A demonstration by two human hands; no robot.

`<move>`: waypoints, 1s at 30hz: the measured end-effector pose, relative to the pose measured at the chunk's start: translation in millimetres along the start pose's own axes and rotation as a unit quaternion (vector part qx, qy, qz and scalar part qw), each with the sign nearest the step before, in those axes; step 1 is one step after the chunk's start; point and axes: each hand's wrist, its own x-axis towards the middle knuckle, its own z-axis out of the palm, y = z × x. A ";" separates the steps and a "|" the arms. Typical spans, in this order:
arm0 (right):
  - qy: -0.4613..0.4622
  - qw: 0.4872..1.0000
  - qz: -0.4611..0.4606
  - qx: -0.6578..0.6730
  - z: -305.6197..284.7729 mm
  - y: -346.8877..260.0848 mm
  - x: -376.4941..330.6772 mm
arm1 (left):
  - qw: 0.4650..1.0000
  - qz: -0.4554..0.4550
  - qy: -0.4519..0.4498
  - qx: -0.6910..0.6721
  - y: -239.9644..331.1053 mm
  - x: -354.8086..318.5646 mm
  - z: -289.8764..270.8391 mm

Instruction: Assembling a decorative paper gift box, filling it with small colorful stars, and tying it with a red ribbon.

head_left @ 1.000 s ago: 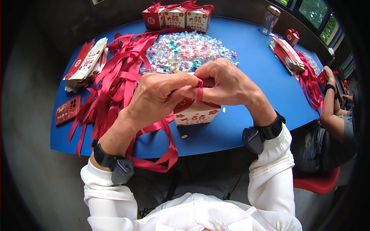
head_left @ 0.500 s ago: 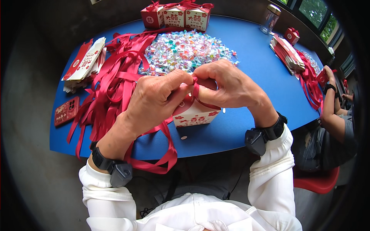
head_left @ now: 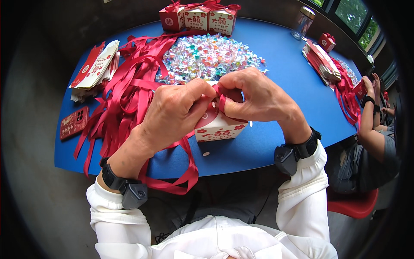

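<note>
Both hands closer together, fingers (head_left: 206, 92) clamped on one red ribbon (head_left: 221, 100) atop one gift box (head_left: 217, 128).

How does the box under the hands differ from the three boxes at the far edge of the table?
The near gift box stands alone, its ribbon pinched by the left hand and right hand; the three far boxes stand side by side, untouched, with bows on top. All are small red-and-white gift boxes.
</note>
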 end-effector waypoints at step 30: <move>-0.012 0.992 -0.010 -0.122 -20.9 11.3 -13.9 | 0.981 -0.088 -0.136 -0.107 -22.1 -10.8 -27.5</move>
